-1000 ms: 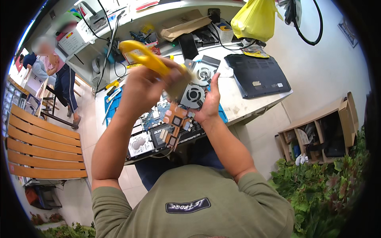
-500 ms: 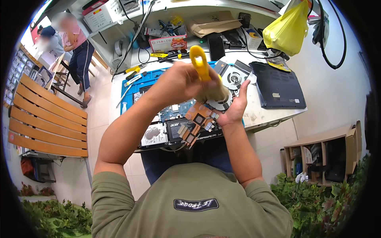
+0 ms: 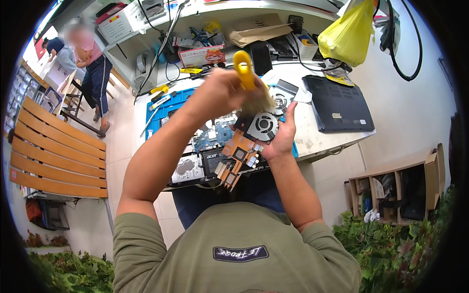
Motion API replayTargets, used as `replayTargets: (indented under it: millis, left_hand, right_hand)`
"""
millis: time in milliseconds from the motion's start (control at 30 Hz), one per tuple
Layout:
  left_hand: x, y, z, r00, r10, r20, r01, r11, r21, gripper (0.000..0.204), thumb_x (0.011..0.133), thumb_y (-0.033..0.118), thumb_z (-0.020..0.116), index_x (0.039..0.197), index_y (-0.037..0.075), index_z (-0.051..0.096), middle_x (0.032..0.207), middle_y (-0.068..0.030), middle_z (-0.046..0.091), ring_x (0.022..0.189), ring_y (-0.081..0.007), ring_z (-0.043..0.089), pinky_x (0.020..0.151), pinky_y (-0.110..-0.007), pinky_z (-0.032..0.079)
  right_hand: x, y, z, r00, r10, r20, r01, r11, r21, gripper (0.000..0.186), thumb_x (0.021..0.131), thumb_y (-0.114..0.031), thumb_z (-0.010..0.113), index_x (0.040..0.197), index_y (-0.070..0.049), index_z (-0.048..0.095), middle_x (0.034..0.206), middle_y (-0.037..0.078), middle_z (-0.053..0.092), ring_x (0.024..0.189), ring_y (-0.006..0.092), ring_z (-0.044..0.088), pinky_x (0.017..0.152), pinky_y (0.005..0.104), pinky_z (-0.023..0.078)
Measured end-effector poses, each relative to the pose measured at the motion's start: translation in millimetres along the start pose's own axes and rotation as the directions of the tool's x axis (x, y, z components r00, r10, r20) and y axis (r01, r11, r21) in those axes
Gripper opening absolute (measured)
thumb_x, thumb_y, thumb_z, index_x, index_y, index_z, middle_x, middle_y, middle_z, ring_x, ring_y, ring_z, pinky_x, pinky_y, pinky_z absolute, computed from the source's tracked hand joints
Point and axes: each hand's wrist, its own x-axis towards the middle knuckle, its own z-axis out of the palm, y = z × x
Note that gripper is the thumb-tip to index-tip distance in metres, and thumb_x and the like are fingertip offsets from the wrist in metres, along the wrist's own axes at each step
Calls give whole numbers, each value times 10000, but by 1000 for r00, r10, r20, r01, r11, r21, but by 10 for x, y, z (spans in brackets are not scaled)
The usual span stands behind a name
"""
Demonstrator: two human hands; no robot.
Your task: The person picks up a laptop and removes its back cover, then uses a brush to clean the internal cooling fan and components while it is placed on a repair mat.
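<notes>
My left hand (image 3: 215,95) grips a brush with a yellow handle (image 3: 243,66); its pale bristles (image 3: 262,103) are blurred at the upper edge of a laptop cooling fan. That fan (image 3: 265,126), joined to a copper-coloured heatsink (image 3: 239,154), rests in my right hand (image 3: 282,141), fingers mostly hidden beneath it and thumb raised at the side. Below lies an opened laptop with a blue circuit board (image 3: 210,138), a black battery (image 3: 211,163) and a silver hard drive (image 3: 188,169). Beyond the bristles, another round fan-like part (image 3: 281,100) sits on the table.
A blue work mat (image 3: 171,101) lies under the laptop. To the right is a black laptop cover (image 3: 340,105). Tools and boxes (image 3: 202,56) crowd the back, beneath a shelf. A yellow bag (image 3: 346,36) hangs at the right. Two people stand at the far left, beyond a wooden bench (image 3: 58,151).
The fan and heatsink have shifted slightly left and down, with the fan's face now more visible. My left hand has moved a little left with the brush, the bristles now at the fan's upper edge.
</notes>
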Motion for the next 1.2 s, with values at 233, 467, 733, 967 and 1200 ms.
replayTargets:
  millis: [233, 467, 733, 967, 1200]
  left_hand:
    - [42, 140, -141, 935, 268, -234, -238, 960, 148, 188, 1031, 40, 742, 1214, 64, 771, 1242, -114, 790, 1224, -213, 727, 1103, -363, 562]
    - [59, 197, 28, 964, 256, 73, -265, 898, 350, 299, 882, -68, 743, 1125, 105, 774, 1092, -86, 808, 947, -286, 784, 875, -339, 630]
    - [215, 128, -124, 927, 358, -111, -192, 707, 681, 229, 893, 25, 817, 1110, 94, 797, 992, -117, 793, 868, -290, 787, 831, -347, 623]
    - [-22, 358, -78, 934, 162, -317, -158, 987, 39, 238, 1053, 125, 750, 1241, -20, 732, 1111, -128, 800, 989, -158, 775, 850, -305, 638]
    - [-416, 448, -54, 998, -38, 42, 15, 894, 448, 147, 1005, 118, 778, 1118, 24, 777, 940, -92, 793, 862, -161, 776, 762, -296, 610]
  right_hand:
    - [66, 11, -20, 996, -32, 80, 28, 998, 50, 1038, 1000, -896, 286, 1504, -34, 569, 1388, 255, 680, 1213, 452, 703, 1039, 749, 525]
    - [66, -12, 57, 997, -26, 74, 22, 999, 46, 930, 1031, -861, 261, 1529, -128, 546, 1267, 178, 741, 1120, 373, 760, 948, 624, 631]
    - [125, -103, -115, 987, -61, 146, 63, 998, -11, 951, 1042, -841, 277, 1554, -79, 522, 1339, 238, 702, 1182, 430, 732, 983, 673, 602]
    - [89, -114, -10, 984, -157, 85, 157, 988, 10, 834, 1090, -758, 329, 1454, -59, 601, 1219, 181, 759, 1085, 335, 775, 939, 490, 652]
    - [202, -142, -115, 970, -237, 55, 234, 971, 44, 755, 1108, -683, 428, 1451, -31, 590, 1240, 214, 749, 1132, 369, 759, 1024, 522, 614]
